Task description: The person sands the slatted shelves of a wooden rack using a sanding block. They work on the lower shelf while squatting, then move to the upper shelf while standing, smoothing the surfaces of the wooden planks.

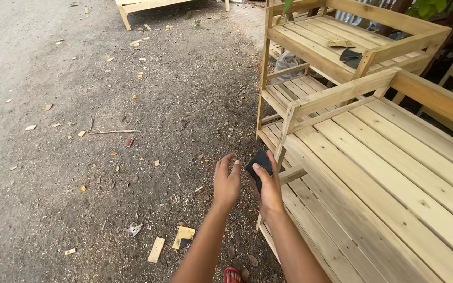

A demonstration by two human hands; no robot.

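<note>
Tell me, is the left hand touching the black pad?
Apart. The head view shows ground between the left hand and the black pad, which the right hand holds.

The left hand (226, 183) and right hand (269, 191) sit side by side over gravel ground (79, 131), just left of a slatted pale wooden shelf rack (384, 173). The right hand holds a small dark flat sheet (259, 162). Behind stands a second slatted wooden rack (331, 47). Flat wooden offcuts (157, 249) lie on the ground, left of the arms.
</note>
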